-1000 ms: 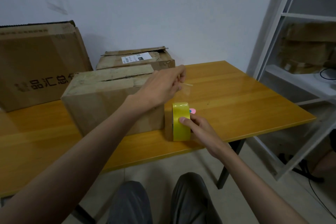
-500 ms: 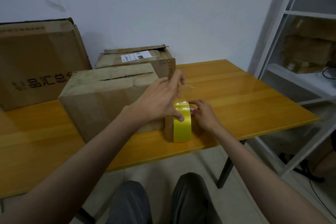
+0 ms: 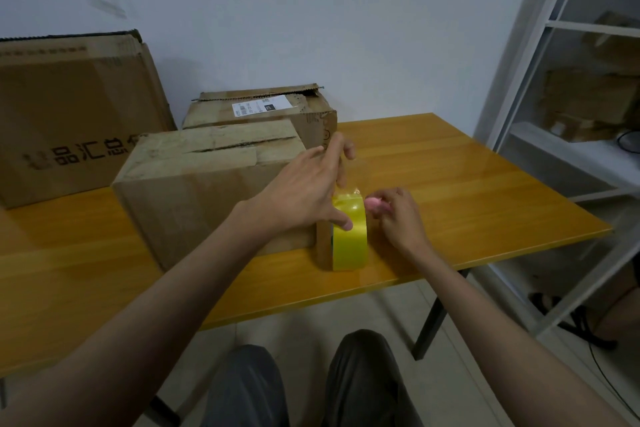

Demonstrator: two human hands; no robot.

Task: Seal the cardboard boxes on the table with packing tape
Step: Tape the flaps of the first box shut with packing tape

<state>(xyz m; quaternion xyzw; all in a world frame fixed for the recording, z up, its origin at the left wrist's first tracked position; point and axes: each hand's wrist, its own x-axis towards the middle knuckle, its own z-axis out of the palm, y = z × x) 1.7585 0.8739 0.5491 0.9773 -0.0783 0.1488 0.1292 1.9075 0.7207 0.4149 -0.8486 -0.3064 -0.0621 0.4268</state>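
While the tape roll (image 3: pixel 349 239) stands on edge against the near box (image 3: pixel 207 191), it is gripped by the left hand (image 3: pixel 304 191); something pink is pinched by the right hand (image 3: pixel 398 215); thin, clingy film, best taken at its free end

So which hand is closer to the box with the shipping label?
Left. The left hand reaches in front of that box; the right hand sits nearer, right of the tape roll.

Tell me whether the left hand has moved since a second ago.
Yes. The left hand has come down toward the upright yellow roll of packing tape, its thumb now touching the roll.
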